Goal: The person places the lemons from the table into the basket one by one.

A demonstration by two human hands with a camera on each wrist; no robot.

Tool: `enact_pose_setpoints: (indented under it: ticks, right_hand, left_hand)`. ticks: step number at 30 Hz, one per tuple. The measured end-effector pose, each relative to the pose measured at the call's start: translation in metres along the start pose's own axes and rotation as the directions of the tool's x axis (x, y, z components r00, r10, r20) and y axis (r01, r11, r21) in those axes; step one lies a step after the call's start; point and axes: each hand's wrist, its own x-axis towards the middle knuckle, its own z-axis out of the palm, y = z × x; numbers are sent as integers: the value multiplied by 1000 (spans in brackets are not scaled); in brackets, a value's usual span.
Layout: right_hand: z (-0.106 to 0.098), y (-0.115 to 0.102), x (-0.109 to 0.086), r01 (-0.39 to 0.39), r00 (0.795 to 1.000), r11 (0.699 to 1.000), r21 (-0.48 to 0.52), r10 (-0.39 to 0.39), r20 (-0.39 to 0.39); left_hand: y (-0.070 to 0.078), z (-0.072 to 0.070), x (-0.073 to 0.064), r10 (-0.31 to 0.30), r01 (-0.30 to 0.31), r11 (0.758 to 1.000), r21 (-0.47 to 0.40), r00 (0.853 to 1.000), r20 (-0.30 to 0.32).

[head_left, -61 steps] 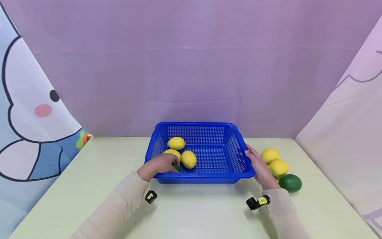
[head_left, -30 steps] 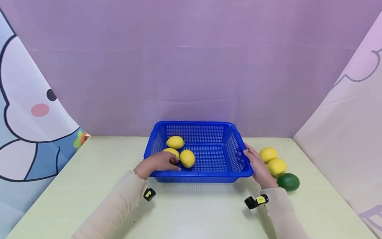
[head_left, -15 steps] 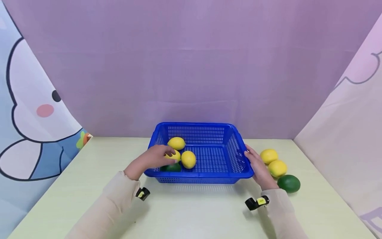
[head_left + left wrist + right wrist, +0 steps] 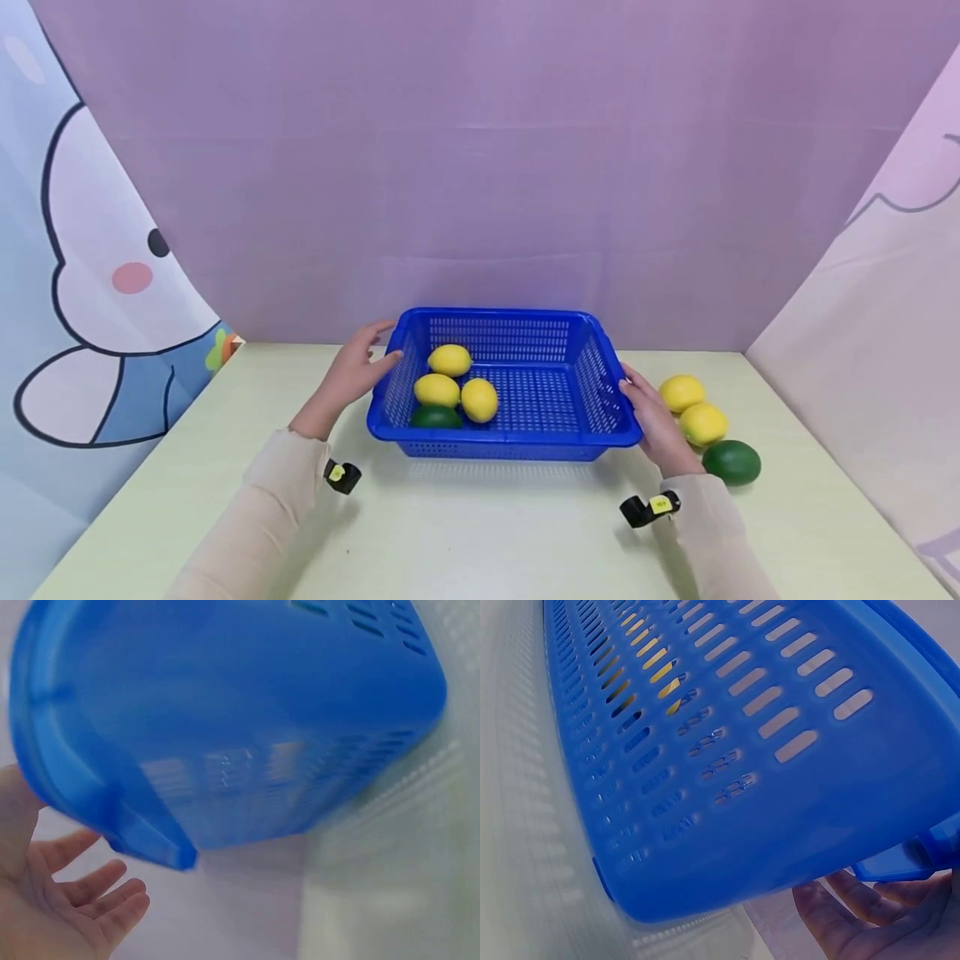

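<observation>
A blue plastic basket (image 4: pixel 517 438) with slotted sides stands on the table. Inside, at its left end, lie three lemons (image 4: pixel 437 391) and a dark green oval fruit (image 4: pixel 435 417), like an avocado, partly hidden by the front rim. Fingers spread, my left hand (image 4: pixel 352 371) is at the basket's left rim, its thumb reaching over the edge. The left wrist view shows several of its fingers (image 4: pixel 124 915) extended below the rim, apart from the wall. My right hand (image 4: pixel 658 423) holds the right rim, thumb on top and fingers (image 4: pixel 825 911) under the edge.
On the table (image 4: pixel 465 533), right of the basket, two more lemons (image 4: pixel 703 424) and another dark green fruit (image 4: pixel 732 462) lie beside my right wrist. A purple cloth (image 4: pixel 487 167) hangs behind the basket, and printed cloths (image 4: pixel 90 208) flank both sides.
My left hand has let go of the green fruit among the lemons, risen out of the basket and moved left to its rim. My right hand has kept its place.
</observation>
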Motion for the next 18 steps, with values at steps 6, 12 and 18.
enact_pose_setpoints:
  ticks: [6, 12, 18]
  right_hand:
    - [0, 0, 0, -2, 1000, 1000, -17, 2, 1]
    - [0, 1, 1, 10, 1000, 1000, -9, -10, 5]
    - [0, 1, 1, 8, 1000, 1000, -8, -8, 7]
  left_hand:
    - [-17, 5, 4, -292, 312, 921, -231, 949, 117]
    - [-29, 21, 6, -323, 435, 789, -434, 895, 309]
    - [-32, 29, 1, -298, 512, 605, -610, 856, 423]
